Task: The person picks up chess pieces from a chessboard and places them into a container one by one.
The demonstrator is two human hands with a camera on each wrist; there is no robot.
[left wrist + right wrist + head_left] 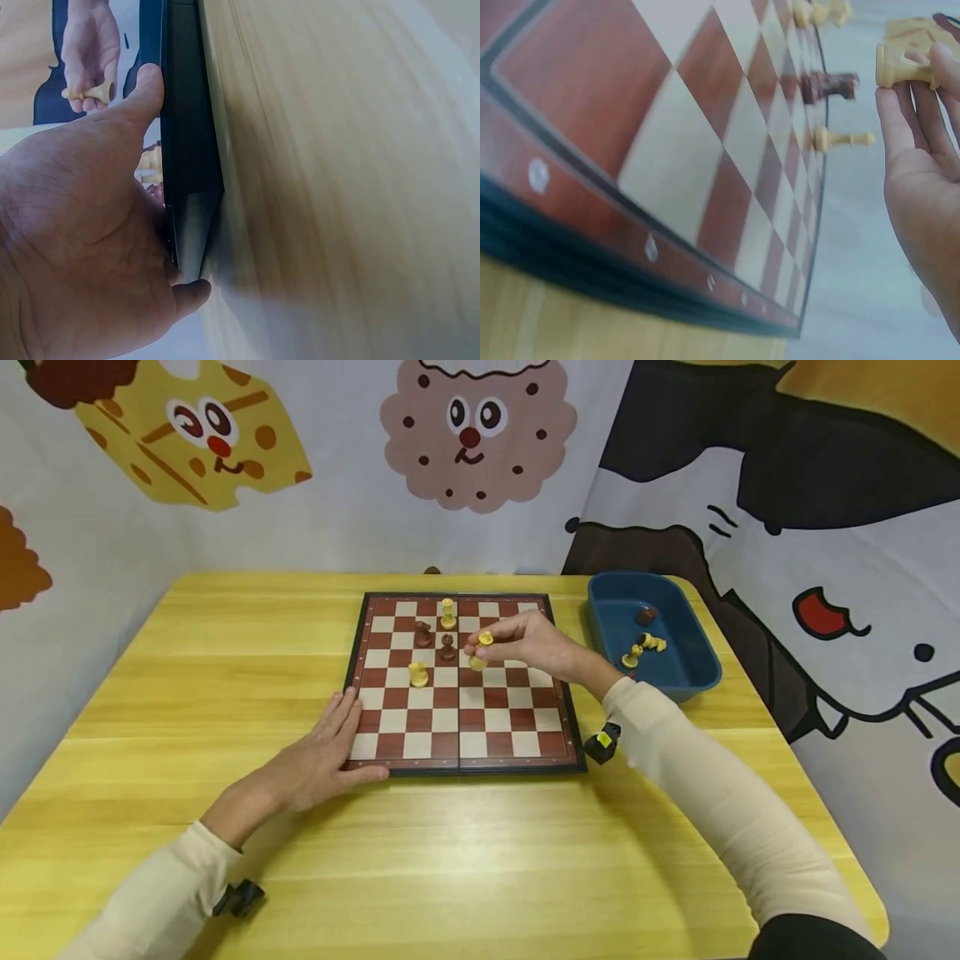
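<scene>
A chessboard (491, 722) with a black rim lies on the table. My left hand (318, 762) rests at its front left corner, fingers straight along the left side, thumb at the front edge. My right hand (546, 647) pinches a cream chess piece (894, 66) between thumb and fingers, above the board's right half. The fingers partly cover this piece. On the board stand a tall cream chess piece (447, 614), a dark knight (423, 633), a dark chess piece (447, 648) and a cream knight (418, 674).
A blue bin (693, 672) stands right of the board, with cream chess pieces (632, 656) and a dark piece (646, 616) inside. The yellow wooden table (480, 860) reaches back to a cartoon-printed cloth (330, 539).
</scene>
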